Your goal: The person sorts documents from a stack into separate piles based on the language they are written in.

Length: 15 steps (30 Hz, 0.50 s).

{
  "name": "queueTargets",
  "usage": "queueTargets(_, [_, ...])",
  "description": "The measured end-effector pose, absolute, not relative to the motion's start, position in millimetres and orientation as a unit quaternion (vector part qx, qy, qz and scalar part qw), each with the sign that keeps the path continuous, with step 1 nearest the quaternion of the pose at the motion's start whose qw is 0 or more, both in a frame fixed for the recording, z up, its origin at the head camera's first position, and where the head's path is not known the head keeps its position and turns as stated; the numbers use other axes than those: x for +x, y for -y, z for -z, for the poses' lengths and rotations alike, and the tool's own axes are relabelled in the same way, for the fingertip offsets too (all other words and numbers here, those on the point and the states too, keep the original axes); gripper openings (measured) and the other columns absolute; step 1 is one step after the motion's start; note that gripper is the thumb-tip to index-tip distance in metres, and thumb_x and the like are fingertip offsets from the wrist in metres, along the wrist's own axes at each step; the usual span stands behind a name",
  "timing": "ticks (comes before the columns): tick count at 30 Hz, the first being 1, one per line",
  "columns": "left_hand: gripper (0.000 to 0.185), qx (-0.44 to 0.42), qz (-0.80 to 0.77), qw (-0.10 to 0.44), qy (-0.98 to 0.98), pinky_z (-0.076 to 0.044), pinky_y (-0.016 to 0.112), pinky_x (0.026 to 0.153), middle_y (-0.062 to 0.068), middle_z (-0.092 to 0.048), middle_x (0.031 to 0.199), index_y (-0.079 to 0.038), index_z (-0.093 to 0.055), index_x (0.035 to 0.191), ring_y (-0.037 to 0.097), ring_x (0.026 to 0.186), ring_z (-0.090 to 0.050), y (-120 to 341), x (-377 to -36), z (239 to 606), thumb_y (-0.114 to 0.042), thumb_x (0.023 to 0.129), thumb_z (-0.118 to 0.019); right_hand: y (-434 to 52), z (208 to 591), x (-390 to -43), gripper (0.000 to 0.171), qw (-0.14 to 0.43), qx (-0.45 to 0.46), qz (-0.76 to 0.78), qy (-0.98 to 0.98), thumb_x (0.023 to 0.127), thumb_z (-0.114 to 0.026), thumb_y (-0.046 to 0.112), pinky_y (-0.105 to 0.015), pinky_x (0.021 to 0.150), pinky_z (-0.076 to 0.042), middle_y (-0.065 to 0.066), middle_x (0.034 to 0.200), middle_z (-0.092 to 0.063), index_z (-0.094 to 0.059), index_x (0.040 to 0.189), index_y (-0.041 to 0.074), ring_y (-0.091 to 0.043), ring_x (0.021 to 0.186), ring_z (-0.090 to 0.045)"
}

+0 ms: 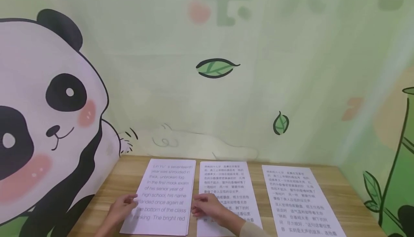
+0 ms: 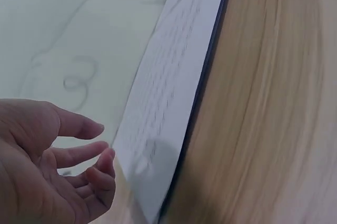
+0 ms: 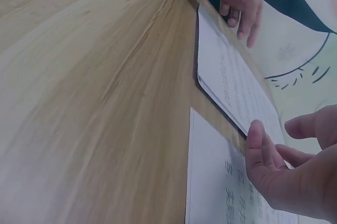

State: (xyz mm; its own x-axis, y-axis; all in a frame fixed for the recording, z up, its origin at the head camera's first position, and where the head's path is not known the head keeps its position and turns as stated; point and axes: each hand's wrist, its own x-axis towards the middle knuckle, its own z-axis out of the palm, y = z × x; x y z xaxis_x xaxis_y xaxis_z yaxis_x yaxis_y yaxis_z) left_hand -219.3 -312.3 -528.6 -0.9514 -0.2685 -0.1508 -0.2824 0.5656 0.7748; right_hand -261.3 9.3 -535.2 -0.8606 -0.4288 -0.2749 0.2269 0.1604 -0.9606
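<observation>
A stack of white sheets with large English print [image 1: 166,181] lies at the left of the table. My left hand [image 1: 120,211] is at its left edge, fingers loosely bent; in the left wrist view the thumb and fingertips [image 2: 100,129] stand apart with nothing between them. At the stack's right edge hovers my right hand [image 1: 208,207], which covers part of the middle stack with Chinese print [image 1: 223,179]. Seen from the right wrist, its thumb [image 3: 300,126] is spread away from the bent fingers and no sheet is pinched. The English stack shows a slightly uneven right edge.
Farther right lies another white stack with Chinese print [image 1: 292,190]. All three rest side by side on a wood-grain table [image 1: 339,194]. Behind it hangs a pale green backdrop [image 1: 155,96] with a painted panda [image 1: 74,57] and leaves.
</observation>
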Motion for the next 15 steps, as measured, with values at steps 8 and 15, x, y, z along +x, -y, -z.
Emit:
queueTargets(8, [0.029, -0.015, -0.475, 0.022, -0.879, -0.044, 0.022, 0.056, 0.005, -0.068, 0.087, 0.004, -0.068, 0.116, 0.016, 0.066, -0.060, 235.3, -209.8, 532.1, -0.007, 0.089, -0.068, -63.3, 538.4, -259.8, 0.038, 0.247, -0.063, 0.625, -0.738, 0.098, -0.057, 0.008, -0.028, 0.075, -0.062, -0.010, 0.098, -0.073, -0.060, 0.131, -0.010, -0.009, 0.076, -0.069])
queueTargets(15, [0.036, 0.104, -0.520, 0.119, -0.839, -0.042, 0.020, 0.057, 0.005, -0.064, 0.092, 0.008, -0.065, 0.123, 0.013, 0.066, -0.058, 184.3, -208.1, 533.7, -0.009, 0.092, -0.065, -116.8, 533.5, -261.6, 0.041, 0.238, -0.028, 0.602, -0.761, 0.099, -0.055, 0.011, -0.027, 0.075, -0.062, -0.009, 0.102, -0.072, -0.058, 0.135, -0.009, -0.010, 0.079, -0.069])
